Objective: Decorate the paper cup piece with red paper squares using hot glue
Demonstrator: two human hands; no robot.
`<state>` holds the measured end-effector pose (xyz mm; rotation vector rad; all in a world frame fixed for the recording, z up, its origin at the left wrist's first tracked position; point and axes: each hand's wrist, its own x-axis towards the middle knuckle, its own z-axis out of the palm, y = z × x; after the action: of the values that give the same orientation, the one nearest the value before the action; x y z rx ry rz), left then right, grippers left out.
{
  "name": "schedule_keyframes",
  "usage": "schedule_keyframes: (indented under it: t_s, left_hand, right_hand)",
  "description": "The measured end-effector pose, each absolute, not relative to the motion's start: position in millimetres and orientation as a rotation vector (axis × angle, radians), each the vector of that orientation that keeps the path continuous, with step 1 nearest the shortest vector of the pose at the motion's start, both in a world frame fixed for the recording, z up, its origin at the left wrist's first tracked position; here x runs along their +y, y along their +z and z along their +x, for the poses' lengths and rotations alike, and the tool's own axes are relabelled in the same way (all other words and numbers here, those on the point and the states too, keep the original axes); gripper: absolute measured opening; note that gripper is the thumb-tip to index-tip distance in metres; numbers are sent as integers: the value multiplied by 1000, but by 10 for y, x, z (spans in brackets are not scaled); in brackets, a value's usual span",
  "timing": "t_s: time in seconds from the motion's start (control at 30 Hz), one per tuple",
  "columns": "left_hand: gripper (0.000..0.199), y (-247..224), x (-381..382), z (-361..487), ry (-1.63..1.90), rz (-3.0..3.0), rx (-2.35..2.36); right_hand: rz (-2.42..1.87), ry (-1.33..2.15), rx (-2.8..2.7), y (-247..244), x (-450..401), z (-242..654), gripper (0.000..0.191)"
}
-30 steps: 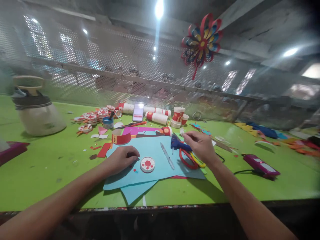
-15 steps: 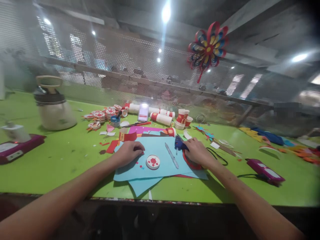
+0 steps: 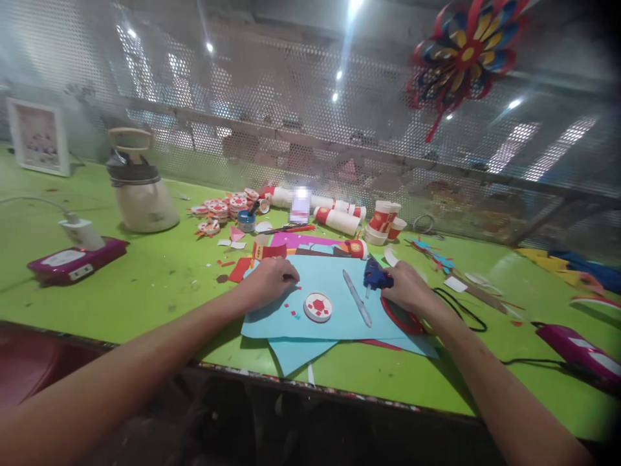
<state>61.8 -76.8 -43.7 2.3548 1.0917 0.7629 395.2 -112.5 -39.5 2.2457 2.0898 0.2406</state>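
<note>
A small white disc with red shapes on top [image 3: 318,307] lies on light blue paper [image 3: 291,327]. Just behind and left of it, my left hand [image 3: 272,281] rests low over the sheet with thumb and fingers pinched together; whatever they hold is hidden. Tiny red bits [image 3: 286,305] are scattered between that hand and the disc. On the right, my right hand [image 3: 410,286] is closed around a blue glue gun [image 3: 376,274], its nozzle pointing down near the paper. A pale pen [image 3: 358,299] lies between the disc and the glue gun. Red scissor-like handles or a ring [image 3: 395,316] show beneath my right hand.
Behind the paper stand paper cups [image 3: 383,217], a blue jar [image 3: 246,221] and a pile of decorated discs [image 3: 226,206]. A large cream jug [image 3: 143,200] and a purple power strip [image 3: 80,260] are at left. Another purple strip [image 3: 579,349] and a black cable [image 3: 466,314] lie at right.
My view has turned left, so everything appears shifted right, and a picture frame has come in. My left fingertips sit slightly farther from the disc. The glue gun stays beside the pen.
</note>
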Motion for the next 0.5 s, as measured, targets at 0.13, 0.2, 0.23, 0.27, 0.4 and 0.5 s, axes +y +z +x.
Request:
schedule_keyframes:
  t_s: [0.13, 0.2, 0.23, 0.27, 0.4, 0.5]
  left_hand:
    - [17, -369, -712, 536, 893, 2237, 1157]
    - [16, -341, -693, 500, 948, 2159, 1188]
    - [17, -328, -687, 487, 968, 2125, 1197]
    - [18, -317, -685, 477, 982, 2095, 1199]
    - [23, -280, -704, 482, 967, 2026, 1158]
    - [25, -263, -763, 532, 877, 2030, 1111]
  right_hand:
    - [2313, 199, 2101, -420, -1124, 3991, 29]
    - [2327, 176, 2119, -438, -1136, 3996, 29]
    - [2332, 167, 2131, -446, -1144, 3995, 29]
    - [2339, 163, 2143, -453, -1151, 3993, 29]
    - [2419, 195, 2220, -420, -1181, 3992, 24]
    - [2537, 276, 2352, -308, -1230, 4017, 25]
